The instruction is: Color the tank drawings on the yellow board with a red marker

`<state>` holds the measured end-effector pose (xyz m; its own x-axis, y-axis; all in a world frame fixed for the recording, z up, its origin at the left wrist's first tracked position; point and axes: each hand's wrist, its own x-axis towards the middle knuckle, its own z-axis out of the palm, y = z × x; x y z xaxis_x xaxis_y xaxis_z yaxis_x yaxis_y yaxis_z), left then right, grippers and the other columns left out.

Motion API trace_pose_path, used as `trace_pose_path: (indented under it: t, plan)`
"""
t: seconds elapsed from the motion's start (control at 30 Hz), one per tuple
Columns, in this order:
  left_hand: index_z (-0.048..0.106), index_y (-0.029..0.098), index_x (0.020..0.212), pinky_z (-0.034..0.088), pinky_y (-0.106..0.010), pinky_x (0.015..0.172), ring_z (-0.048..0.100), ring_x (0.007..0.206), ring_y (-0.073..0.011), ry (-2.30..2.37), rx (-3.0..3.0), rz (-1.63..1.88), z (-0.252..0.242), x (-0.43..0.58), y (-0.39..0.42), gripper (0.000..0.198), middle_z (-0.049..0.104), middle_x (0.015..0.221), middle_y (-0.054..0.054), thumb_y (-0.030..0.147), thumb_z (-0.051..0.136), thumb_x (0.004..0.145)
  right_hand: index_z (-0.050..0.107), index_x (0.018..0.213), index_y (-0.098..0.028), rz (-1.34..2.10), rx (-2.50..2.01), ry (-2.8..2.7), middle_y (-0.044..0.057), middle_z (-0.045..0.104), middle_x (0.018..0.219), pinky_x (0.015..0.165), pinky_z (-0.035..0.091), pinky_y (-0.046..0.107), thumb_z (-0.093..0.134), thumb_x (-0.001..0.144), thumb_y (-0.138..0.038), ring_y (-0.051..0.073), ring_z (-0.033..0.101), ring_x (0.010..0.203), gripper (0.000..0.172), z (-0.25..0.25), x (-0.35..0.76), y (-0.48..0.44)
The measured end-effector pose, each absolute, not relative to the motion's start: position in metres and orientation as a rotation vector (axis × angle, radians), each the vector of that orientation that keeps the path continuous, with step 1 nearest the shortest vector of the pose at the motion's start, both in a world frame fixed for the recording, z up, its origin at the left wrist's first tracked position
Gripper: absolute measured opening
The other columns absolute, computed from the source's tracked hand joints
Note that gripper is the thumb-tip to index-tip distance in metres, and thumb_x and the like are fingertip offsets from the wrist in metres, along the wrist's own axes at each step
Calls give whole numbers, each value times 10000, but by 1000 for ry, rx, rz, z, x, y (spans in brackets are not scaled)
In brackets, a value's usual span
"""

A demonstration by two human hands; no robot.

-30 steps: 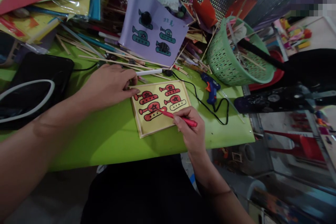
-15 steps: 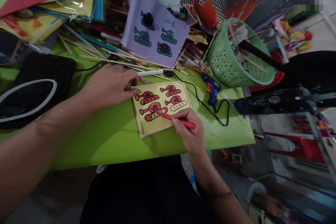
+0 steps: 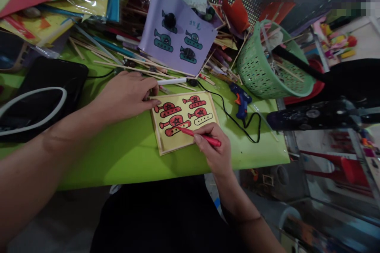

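My right hand [image 3: 215,146] is closed round a red marker [image 3: 204,136], whose tip touches the lower left tank drawing on a yellow card [image 3: 181,142]. Thin wooden strips frame the card. Four tanks are drawn on it, mostly coloured red; the lower right one has an uncoloured track. My left hand [image 3: 133,93] rests at the card's upper left corner, thumb on the edge, fingers bent round a white pen [image 3: 172,81] that points right.
Behind the card stands a purple sheet [image 3: 178,39] with green and black tanks. Sticks lie around it. To the right are a blue glue gun [image 3: 242,101] with a black cable and a green basket [image 3: 246,65]. A black case [image 3: 56,87] lies left.
The view has shifted slightly, so the things on the table appear a little further right. Both hands keep their grips, and the marker tip stays on the lower left tank.
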<state>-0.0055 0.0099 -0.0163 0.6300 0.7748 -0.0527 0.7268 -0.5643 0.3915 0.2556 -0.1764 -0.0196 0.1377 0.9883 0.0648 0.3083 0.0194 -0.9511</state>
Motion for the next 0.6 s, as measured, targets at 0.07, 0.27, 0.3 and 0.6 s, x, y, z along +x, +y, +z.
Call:
trace_pose_path:
  t: [0.07,0.27,0.3,0.6]
  plan:
    - [678,286,1021,426,-440,943,637,933,-313,1196,2454,181,-17,-5,10,236,662,856,-42,506,621,957,796,995,-265,889,-1468,-1346,-29,761,797,548,472,268,830,1012,-300,133,602,605,52,-20,256,-177]
    - [710,263,1071,426,-422,915,624,922,-297,1175,2512,155,-12,-4,8,215,686,861,-41,449,631,998,789,972,-261,893,-1475,-1392,-17,766,786,562,500,276,827,992,-321,151,629,628,74,-17,255,-175]
    - [718,249,1091,428,-421,908,615,912,-293,1171,2528,137,-10,-4,7,222,692,868,-47,432,618,1014,786,969,-258,895,-1486,-1381,-14,766,784,559,498,276,822,991,-325,149,622,619,79,-17,254,-174]
    - [740,225,1116,426,-417,887,593,862,-272,1190,2524,125,-9,-3,7,254,678,826,-37,439,638,1026,785,951,-272,907,-1480,-1411,-10,775,792,581,534,289,834,970,-331,165,655,654,79,-14,253,-174]
